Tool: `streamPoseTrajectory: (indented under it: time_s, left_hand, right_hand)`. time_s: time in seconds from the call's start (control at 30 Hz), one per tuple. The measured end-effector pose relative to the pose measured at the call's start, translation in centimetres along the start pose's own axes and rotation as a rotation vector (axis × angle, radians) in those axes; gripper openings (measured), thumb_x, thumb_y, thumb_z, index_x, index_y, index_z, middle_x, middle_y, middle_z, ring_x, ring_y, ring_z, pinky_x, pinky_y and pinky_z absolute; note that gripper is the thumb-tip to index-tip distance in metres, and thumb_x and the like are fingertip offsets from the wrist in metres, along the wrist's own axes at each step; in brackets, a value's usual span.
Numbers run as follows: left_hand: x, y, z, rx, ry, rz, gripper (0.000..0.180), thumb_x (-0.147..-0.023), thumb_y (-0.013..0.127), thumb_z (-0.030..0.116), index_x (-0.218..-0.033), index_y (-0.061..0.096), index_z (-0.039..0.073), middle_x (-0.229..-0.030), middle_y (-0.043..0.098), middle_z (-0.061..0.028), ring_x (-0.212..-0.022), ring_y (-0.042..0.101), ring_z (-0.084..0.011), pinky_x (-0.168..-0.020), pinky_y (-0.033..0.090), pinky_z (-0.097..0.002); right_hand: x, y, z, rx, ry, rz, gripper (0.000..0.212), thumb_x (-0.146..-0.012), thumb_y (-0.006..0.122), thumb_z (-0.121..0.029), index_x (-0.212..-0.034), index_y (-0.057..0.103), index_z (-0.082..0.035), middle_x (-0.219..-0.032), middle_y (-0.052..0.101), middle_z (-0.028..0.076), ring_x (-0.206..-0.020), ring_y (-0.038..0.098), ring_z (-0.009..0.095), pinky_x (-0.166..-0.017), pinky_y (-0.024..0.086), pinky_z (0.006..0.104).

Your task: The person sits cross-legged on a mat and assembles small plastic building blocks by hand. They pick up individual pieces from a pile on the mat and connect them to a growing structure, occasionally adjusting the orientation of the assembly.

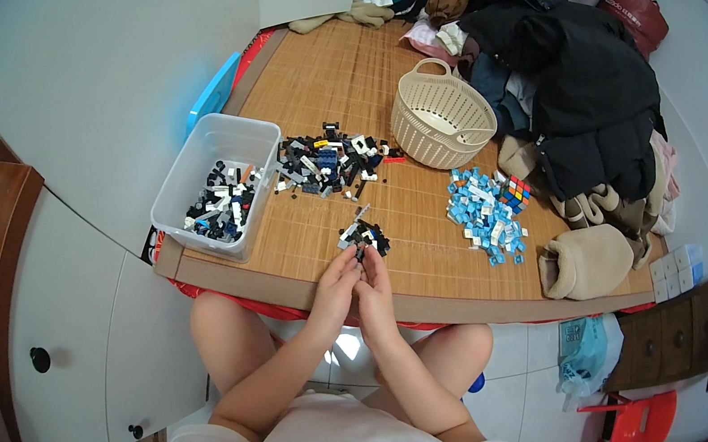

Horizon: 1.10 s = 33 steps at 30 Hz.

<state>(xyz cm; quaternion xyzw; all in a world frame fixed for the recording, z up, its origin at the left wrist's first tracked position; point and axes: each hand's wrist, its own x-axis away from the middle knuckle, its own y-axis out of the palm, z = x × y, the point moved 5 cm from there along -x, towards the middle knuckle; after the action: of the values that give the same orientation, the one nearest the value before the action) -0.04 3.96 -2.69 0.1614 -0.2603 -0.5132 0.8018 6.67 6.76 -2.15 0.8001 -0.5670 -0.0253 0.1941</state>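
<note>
Close to the near edge of the mat, my left hand [335, 298] and my right hand [374, 295] meet with fingers closed together. Between their fingertips is a small dark building brick [361, 254], mostly covered by the fingers. Just beyond them lies a small heap of black, white and grey bricks [371, 235]. Farther away spreads a larger pile of mixed building bricks [328, 163]. To the left, a clear plastic box [240, 248] holds more loose bricks [224, 208].
A beige woven-look basket [444, 150] stands right of the large pile. Nearer are blue and white pieces [485, 213] with a puzzle cube [515, 194]. Clothes [588, 80] heap along the right. A blue lid [213, 91] leans behind the box. A red chair [640, 423] stands lower right.
</note>
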Motion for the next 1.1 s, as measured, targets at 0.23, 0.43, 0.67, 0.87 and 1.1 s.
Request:
streamPoseTrajectory:
  time_s: [0.23, 0.43, 0.67, 0.87, 1.1]
  left_hand:
    - [-0.2, -0.2, 1.3, -0.111, 0.015, 0.019, 0.045, -0.087, 0.042, 0.008, -0.131, 0.036, -0.001, -0.133, 0.039, -0.0153, -0.126, 0.034, -0.0207, -0.102, 0.027, -0.0294]
    - [-0.8, 0.6, 0.3, -0.041, -0.007, 0.005, 0.043, -0.088, 0.041, 0.01, -0.129, 0.037, -0.002, -0.125, 0.045, -0.0113, -0.116, 0.041, -0.0165, -0.096, 0.032, -0.0273]
    - [-0.9, 0.5, -0.3, 0.094, 0.091, 0.018, 0.043, -0.089, 0.039, 0.007, -0.13, 0.036, -0.003, -0.123, 0.046, -0.0111, -0.111, 0.045, -0.0144, -0.094, 0.034, -0.0264]
    - [-0.4, 0.3, 0.1, 0.149, 0.132, 0.024, 0.043, -0.088, 0.039, 0.006, -0.13, 0.035, -0.004, -0.128, 0.043, -0.013, -0.113, 0.044, -0.0156, -0.096, 0.035, -0.0269]
    - [1.3, 1.0, 2.0, 0.233, 0.172, 0.058, 0.044, -0.087, 0.038, 0.005, -0.13, 0.034, -0.005, -0.129, 0.041, -0.0154, -0.116, 0.043, -0.0176, -0.099, 0.033, -0.0281]
  right_hand:
    - [-0.7, -0.7, 0.5, 0.051, 0.026, 0.001, 0.062, -0.075, 0.039, 0.01, -0.135, 0.026, -0.002, -0.137, 0.031, 0.012, -0.128, 0.028, 0.022, -0.104, 0.024, 0.0303]
    - [-0.8, -0.2, 0.1, -0.017, 0.069, 0.014, 0.063, -0.074, 0.037, 0.012, -0.134, 0.028, -0.002, -0.13, 0.037, 0.013, -0.12, 0.037, 0.021, -0.099, 0.03, 0.0286]
    - [-0.5, 0.0, 0.2, -0.093, -0.028, 0.012, 0.061, -0.075, 0.036, 0.013, -0.134, 0.028, -0.001, -0.132, 0.035, 0.014, -0.121, 0.036, 0.021, -0.101, 0.028, 0.0298]
    - [0.3, 1.2, -1.3, -0.123, -0.061, 0.012, 0.058, -0.078, 0.036, 0.012, -0.134, 0.028, 0.0, -0.135, 0.034, 0.013, -0.123, 0.034, 0.02, -0.102, 0.028, 0.0296]
    - [1.2, 2.0, -1.9, -0.168, -0.13, 0.002, 0.053, -0.081, 0.035, 0.011, -0.133, 0.029, 0.001, -0.135, 0.034, 0.012, -0.123, 0.036, 0.019, -0.102, 0.029, 0.0285]
